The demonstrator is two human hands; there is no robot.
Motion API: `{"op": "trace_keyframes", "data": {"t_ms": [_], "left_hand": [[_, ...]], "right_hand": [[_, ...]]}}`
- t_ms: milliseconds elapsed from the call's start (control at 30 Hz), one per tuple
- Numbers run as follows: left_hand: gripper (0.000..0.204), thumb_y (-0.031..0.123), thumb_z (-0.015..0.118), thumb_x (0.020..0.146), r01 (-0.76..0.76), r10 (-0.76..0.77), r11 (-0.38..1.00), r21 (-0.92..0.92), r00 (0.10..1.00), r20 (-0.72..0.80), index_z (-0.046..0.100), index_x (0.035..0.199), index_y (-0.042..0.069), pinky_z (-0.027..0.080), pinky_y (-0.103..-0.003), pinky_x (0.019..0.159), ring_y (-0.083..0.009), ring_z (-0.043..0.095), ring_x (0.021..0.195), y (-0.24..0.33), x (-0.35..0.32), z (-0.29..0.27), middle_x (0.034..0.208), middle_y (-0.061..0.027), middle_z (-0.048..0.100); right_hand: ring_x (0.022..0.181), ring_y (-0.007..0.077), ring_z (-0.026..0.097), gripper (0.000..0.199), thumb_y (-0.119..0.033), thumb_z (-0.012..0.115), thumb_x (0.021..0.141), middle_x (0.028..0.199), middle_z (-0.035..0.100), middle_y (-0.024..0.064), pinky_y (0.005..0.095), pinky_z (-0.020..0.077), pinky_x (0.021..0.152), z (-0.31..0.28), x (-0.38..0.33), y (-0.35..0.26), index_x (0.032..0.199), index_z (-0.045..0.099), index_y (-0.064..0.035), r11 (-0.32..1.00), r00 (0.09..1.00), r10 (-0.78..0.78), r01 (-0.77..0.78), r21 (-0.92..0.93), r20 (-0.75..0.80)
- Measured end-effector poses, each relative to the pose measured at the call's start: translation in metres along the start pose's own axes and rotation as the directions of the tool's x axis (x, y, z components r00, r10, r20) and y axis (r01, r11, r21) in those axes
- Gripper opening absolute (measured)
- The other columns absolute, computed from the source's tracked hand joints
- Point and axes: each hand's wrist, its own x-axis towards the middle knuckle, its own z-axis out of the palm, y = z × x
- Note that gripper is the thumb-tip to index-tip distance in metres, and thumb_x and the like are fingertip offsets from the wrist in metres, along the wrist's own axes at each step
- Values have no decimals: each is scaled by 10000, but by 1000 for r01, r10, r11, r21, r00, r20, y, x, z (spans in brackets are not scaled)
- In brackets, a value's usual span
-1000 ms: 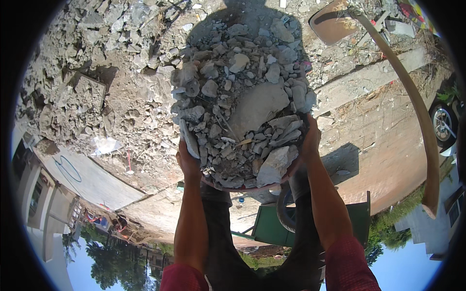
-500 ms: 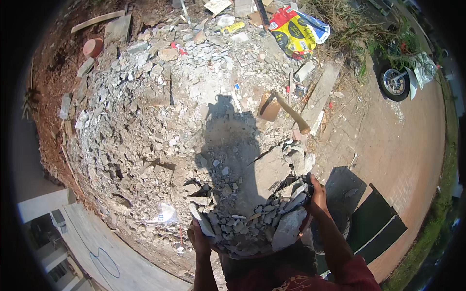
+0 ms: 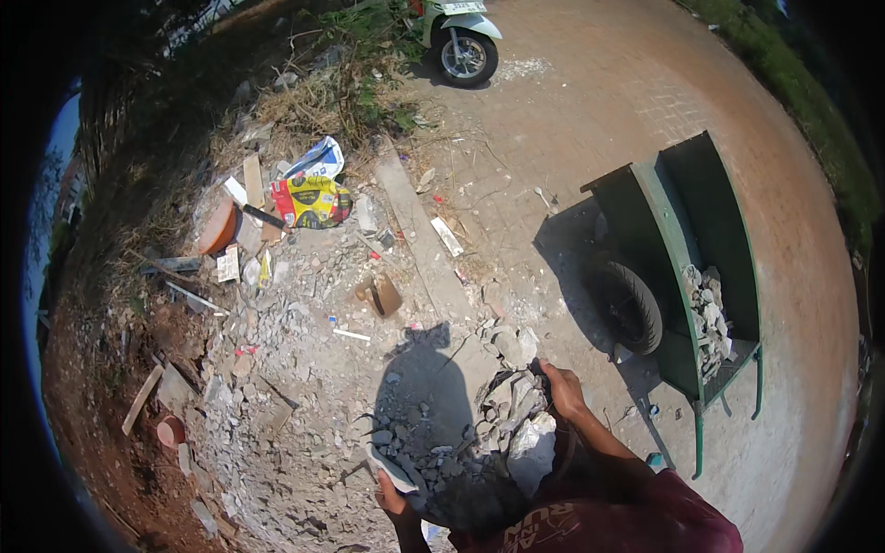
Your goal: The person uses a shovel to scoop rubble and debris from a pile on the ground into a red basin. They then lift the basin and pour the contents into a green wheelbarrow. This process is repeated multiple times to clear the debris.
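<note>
I hold a round tub [image 3: 563,449] in front of my body, heaped with broken concrete and stone rubble [image 3: 498,433]. Grey chunks and a large pale slab hide most of its rim. My left hand [image 3: 392,496] grips the near left side, beside a flat shard. On the far right side, the fingers of my right hand [image 3: 564,389] curl over the edge. To my right stands a green metal handcart [image 3: 678,212] with a black wheel [image 3: 625,309]. Some rubble [image 3: 708,323] lies inside it. The tub is apart from the cart.
A hoe [image 3: 378,297] lies on the ground ahead, beyond my shadow. Loose rubble [image 3: 277,433] spreads to the left. Farther off are a torn red and yellow sack [image 3: 312,201], an orange basin [image 3: 218,228], a long plank [image 3: 410,217] and a parked scooter [image 3: 464,57] by the brick paving.
My view has swung to the right, bringing the whole green cart with its rubble into sight. Both hands still hold the tub, which has turned along with me.
</note>
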Motion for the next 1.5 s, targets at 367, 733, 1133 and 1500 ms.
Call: {"op": "trace_keyframes", "data": {"t_ms": [367,733,1133,1500], "left_hand": [[686,524,435,1027,-324,88,779,536,904,419,572,1289,-95,474,-391,964,-273,619,1100,-212,-74,163,1259,-184,617],[621,546,456,1019,-421,-462,640,643,459,759,658,1132,-30,510,-327,799,-172,654,912,-315,-194,436,1015,-89,686],[839,716,463,924,-727,-569,201,657,459,682,674,1059,-85,464,-454,848,-353,633,939,-360,-306,654,1003,-287,667],[968,772,405,902,-737,-725,56,673,434,535,622,1193,-125,466,-448,922,-393,625,1123,-456,-304,779,1167,-310,652]], "right_hand": [[838,223,643,624,-557,537,950,854,708,166,369,479,825,-300,-24,180,1011,721,36,969,925,155,-73,237,-346],[1010,237,645,744,-601,507,949,1055,714,214,356,451,940,-470,-74,324,1094,688,105,801,545,534,-83,592,-646],[1130,318,635,821,-649,469,943,1124,677,296,395,439,983,-563,-11,344,1129,659,128,683,411,713,-220,697,-569],[973,341,678,831,-652,557,887,941,689,304,426,495,864,-687,105,404,967,670,168,715,468,692,-337,613,-549]]}}
